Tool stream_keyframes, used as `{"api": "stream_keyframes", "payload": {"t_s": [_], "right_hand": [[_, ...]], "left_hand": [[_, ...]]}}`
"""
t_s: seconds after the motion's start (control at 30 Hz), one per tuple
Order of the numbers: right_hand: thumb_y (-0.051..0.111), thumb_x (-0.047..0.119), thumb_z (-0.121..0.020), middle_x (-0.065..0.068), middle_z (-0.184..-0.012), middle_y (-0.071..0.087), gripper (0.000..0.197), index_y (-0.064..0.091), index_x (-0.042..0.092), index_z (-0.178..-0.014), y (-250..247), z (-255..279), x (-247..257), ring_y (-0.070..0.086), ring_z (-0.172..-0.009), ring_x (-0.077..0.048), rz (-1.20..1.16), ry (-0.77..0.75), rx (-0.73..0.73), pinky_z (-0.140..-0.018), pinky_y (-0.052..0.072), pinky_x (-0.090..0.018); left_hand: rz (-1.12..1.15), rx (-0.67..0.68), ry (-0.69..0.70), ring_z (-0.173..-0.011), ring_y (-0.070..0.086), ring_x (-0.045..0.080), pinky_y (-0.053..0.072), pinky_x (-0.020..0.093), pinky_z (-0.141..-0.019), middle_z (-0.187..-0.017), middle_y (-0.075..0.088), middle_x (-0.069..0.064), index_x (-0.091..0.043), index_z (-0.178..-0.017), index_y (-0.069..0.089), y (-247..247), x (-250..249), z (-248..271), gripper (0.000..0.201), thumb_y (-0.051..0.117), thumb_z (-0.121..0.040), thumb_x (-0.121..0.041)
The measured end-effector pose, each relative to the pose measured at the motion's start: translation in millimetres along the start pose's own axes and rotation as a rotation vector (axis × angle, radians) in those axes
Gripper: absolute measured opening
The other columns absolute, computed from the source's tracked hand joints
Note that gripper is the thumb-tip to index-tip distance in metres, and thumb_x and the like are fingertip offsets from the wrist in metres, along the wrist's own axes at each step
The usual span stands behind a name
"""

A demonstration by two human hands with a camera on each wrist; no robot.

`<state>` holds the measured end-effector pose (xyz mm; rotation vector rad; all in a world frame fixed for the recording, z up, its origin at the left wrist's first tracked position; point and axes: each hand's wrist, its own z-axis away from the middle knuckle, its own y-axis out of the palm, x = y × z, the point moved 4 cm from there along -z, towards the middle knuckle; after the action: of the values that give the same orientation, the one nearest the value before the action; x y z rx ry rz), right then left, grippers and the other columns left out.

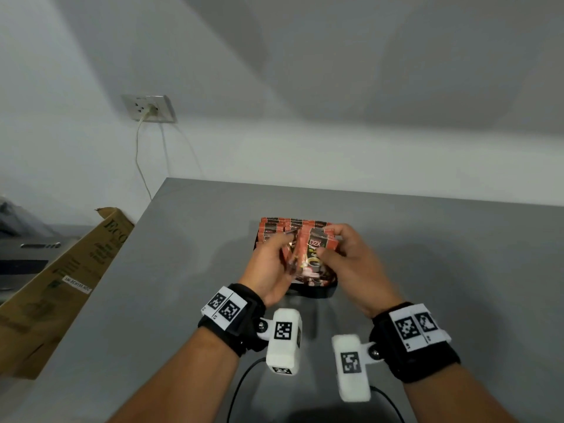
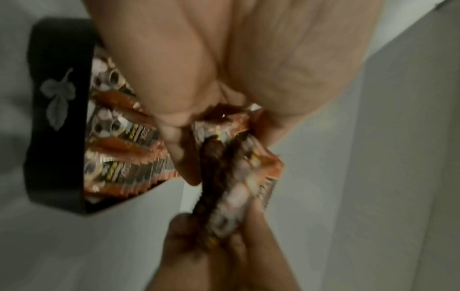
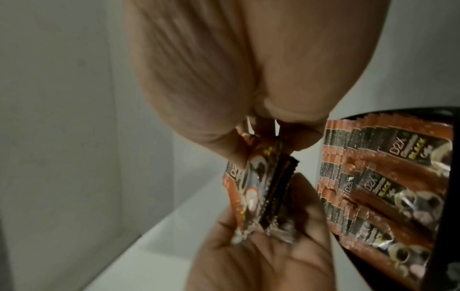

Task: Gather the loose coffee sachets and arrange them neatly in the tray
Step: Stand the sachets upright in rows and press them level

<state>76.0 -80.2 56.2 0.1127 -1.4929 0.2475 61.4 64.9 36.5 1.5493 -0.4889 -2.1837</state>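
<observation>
1. Sachets (image 1: 311,257): a small bundle is being held up over the tray, edges bunched together, prob. to square them before they go in.
2. Left hand (image 1: 273,270) is gripping the bundle's left side, fingers (image 2: 179,145) curled round it; right hand (image 1: 351,264) is pinching the right side w/ thumb and fingers (image 3: 298,135) clenched on the packs. Two-handed hold looks meant to keep the slippery foil from fanning out.
3. Tray (image 2: 49,137): black, leaf motif on its wall, sitting on the tabletop (image 1: 427,254) right under the hands. Rows of packed sachets (image 3: 373,177) are already standing overlapped inside; a free slot isn't visible.
4. Room: tabletop is lying open to the right and front; left edge is near, w/ a cardboard box (image 1: 70,270) leaning past it. Wall is standing close behind the tray.
5. Wrist cables (image 1: 241,389) are trailing at the near edge, clear of the tray.
</observation>
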Motion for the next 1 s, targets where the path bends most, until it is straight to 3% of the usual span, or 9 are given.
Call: {"api": "stream_keyframes", "payload": {"t_s": [0.13, 0.23, 0.37, 0.5, 0.6, 0.67, 0.73, 0.83, 1.0], "right_hand": [[0.062, 0.015, -0.096, 0.007, -0.124, 0.065, 0.04, 0.059, 0.027, -0.134, 8.6, 0.6, 10.4, 0.063, -0.112, -0.006, 0.358, -0.21, 0.071, -0.101, 0.052, -0.035], [0.052, 0.027, -0.102, 0.002, -0.136, 0.049, 0.052, 0.041, 0.021, -0.153, 14.1, -3.4, 7.8, 0.041, -0.128, -0.013, 0.659, -0.258, 0.096, -0.116, 0.034, -0.038], [0.036, 0.043, -0.102, 0.001, -0.151, 0.035, 0.061, 0.029, 0.018, -0.158, 18.8, 0.1, 11.5, 0.024, -0.139, -0.013, 0.708, -0.278, 0.054, -0.122, 0.024, -0.046], [0.075, 0.052, -0.077, 0.01, -0.162, 0.023, 0.102, 0.022, 0.024, -0.16, 18.5, 1.1, 27.4, 0.012, -0.145, 0.0, 0.76, -0.35, 0.299, -0.124, 0.012, -0.031], [0.087, 0.041, -0.065, 0.009, -0.158, 0.034, 0.108, 0.03, 0.024, -0.156, 22.3, -6.1, 24.7, 0.025, -0.147, -0.009, 0.997, -0.429, 0.418, -0.124, 0.019, -0.036], [0.084, 0.031, -0.068, 0.006, -0.15, 0.045, 0.097, 0.037, 0.022, -0.152, 22.3, -10.3, 24.4, 0.038, -0.139, -0.013, 0.974, -0.439, 0.388, -0.12, 0.029, -0.038], [0.083, 0.028, -0.068, 0.005, -0.144, 0.05, 0.092, 0.041, 0.022, -0.149, 22.1, -11.4, 25.7, 0.043, -0.132, -0.012, 0.931, -0.453, 0.373, -0.115, 0.032, -0.032], [0.084, 0.028, -0.065, 0.005, -0.142, 0.053, 0.091, 0.044, 0.022, -0.147, 22.3, -9.8, 28.6, 0.044, -0.129, -0.01, 0.879, -0.439, 0.368, -0.109, 0.031, -0.023], [0.081, 0.033, -0.061, 0.01, -0.135, 0.057, 0.086, 0.049, 0.027, -0.14, 25.5, -10.5, 27.1, 0.051, -0.125, -0.011, 0.842, -0.446, 0.333, -0.111, 0.04, -0.037]], "left_hand": [[0.147, 0.138, -0.078, -0.1, 0.068, 0.031, 0.055, 0.039, -0.088, -0.114, 0.066, 0.022, 0.001, -0.123, 0.062, 8.7, 4.6, 3.4, 0.039, 0.055, -0.095, -0.023], [0.191, 0.124, -0.093, -0.086, 0.07, 0.027, 0.058, 0.035, -0.075, -0.1, 0.069, 0.016, -0.001, -0.116, 0.065, 8.6, 8.1, 5.0, 0.034, 0.059, -0.083, -0.008], [0.232, 0.048, -0.088, -0.074, 0.067, 0.023, 0.056, 0.033, -0.064, -0.09, 0.068, 0.012, -0.006, -0.105, 0.068, 8.3, 9.7, 4.2, 0.027, 0.057, -0.083, -0.016], [0.229, 0.025, -0.084, -0.081, 0.07, 0.029, 0.059, 0.038, -0.069, -0.1, 0.069, 0.02, -0.003, -0.112, 0.067, 3.7, 7.8, 1.9, 0.032, 0.056, -0.084, -0.015], [0.227, 0.105, -0.092, -0.088, 0.068, 0.03, 0.054, 0.04, -0.078, -0.098, 0.069, 0.018, -0.003, -0.113, 0.064, 4.8, 6.2, 4.5, 0.036, 0.056, -0.079, -0.01], [0.182, 0.178, -0.088, -0.082, 0.068, 0.027, 0.055, 0.037, -0.069, -0.091, 0.07, 0.014, -0.003, -0.109, 0.064, 8.0, 6.9, 6.3, 0.036, 0.058, -0.073, -0.003], [0.142, 0.194, -0.058, -0.072, 0.069, 0.023, 0.055, 0.032, -0.059, -0.082, 0.07, 0.011, -0.004, -0.101, 0.062, 8.2, 7.6, 6.1, 0.035, 0.055, -0.068, 0.005], [0.122, 0.197, -0.016, -0.072, 0.069, 0.022, 0.055, 0.031, -0.062, -0.081, 0.069, 0.012, -0.002, -0.107, 0.057, 9.1, 5.0, 6.4, 0.042, 0.053, -0.067, 0.01], [0.16, 0.194, -0.007, -0.08, 0.069, 0.025, 0.056, 0.034, -0.069, -0.089, 0.068, 0.014, -0.003, -0.122, 0.05, 7.7, 2.9, 4.9, 0.055, 0.052, -0.068, 0.009]]}}
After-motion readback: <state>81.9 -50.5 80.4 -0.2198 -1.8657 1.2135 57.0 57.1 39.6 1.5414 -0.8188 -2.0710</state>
